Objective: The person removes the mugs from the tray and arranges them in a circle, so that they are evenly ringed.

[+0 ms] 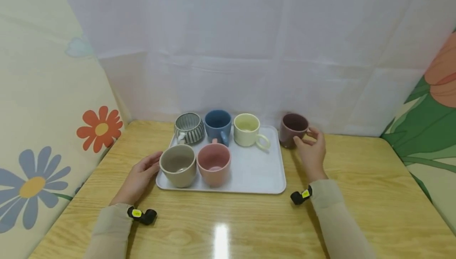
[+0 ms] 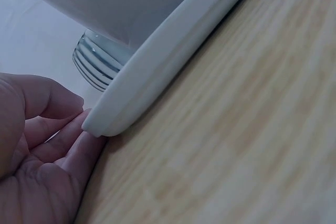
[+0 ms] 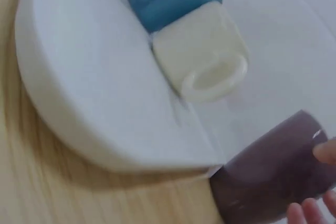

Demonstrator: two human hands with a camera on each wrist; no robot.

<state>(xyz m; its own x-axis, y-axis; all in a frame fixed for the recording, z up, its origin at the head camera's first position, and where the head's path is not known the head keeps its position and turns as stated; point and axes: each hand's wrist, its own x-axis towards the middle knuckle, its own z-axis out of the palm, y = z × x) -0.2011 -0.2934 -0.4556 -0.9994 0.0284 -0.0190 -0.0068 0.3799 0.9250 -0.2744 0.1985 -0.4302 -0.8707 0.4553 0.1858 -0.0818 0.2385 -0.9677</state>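
My right hand holds a dark purple mug just off the right edge of the white tray. The thumb lies on its near side and the fingers are at its right side; its handle is hidden. At the tray's left edge, my left hand rests with its fingertips against the rim, as the left wrist view also shows. Nearest to it on the tray is a beige cup, with a pink mug to its right.
Behind them on the tray stand a grey striped mug, a blue mug and a pale yellow mug with a ring handle. The tray lies on a wooden table. A white cloth hangs behind, with flowered panels at both sides.
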